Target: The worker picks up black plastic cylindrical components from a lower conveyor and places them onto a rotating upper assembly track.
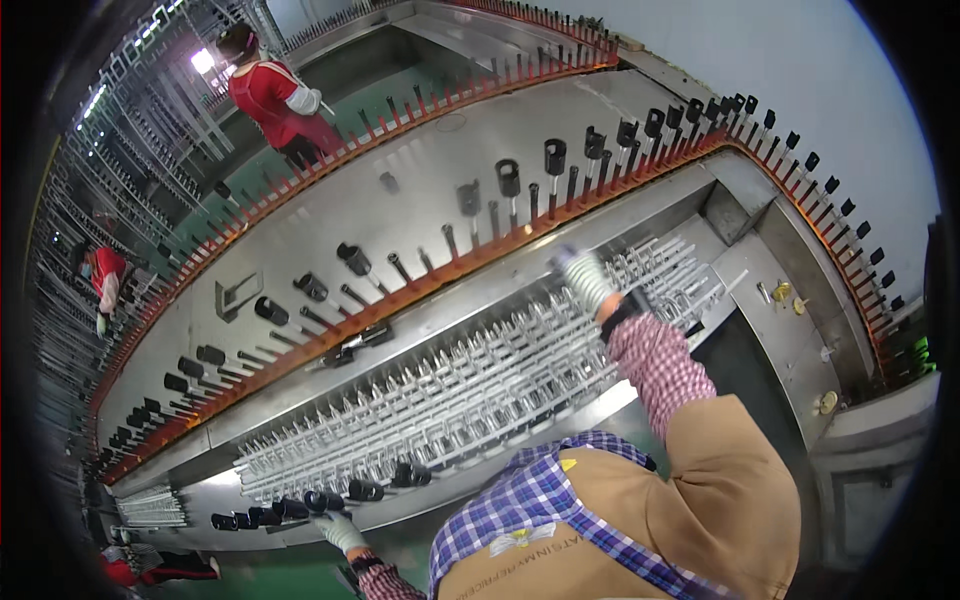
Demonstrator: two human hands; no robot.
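Note:
My left hand [342, 532], in a pale glove, is at the near edge of the metal rack, its fingers closed on a black cup-shaped part [322, 502]. That part sits in a row with several similar black parts [262, 516]. My right hand [582, 278], in a striped white glove with dark fingertips, reaches over the rack's far side, close to the conveyor edge. Motion smears its fingers, so whether they hold anything is hidden. Beneath both arms lies the rack of shiny metal rods and clips [450, 390].
An orange-edged conveyor track [470, 262] curves past, carrying upright pins and black cups [508, 178]. A dark tool-like object [350, 345] lies on the ledge. Small brass-coloured pieces [782, 292] rest in the right-hand trough. Co-workers in red [272, 95] stand beyond the track and at left.

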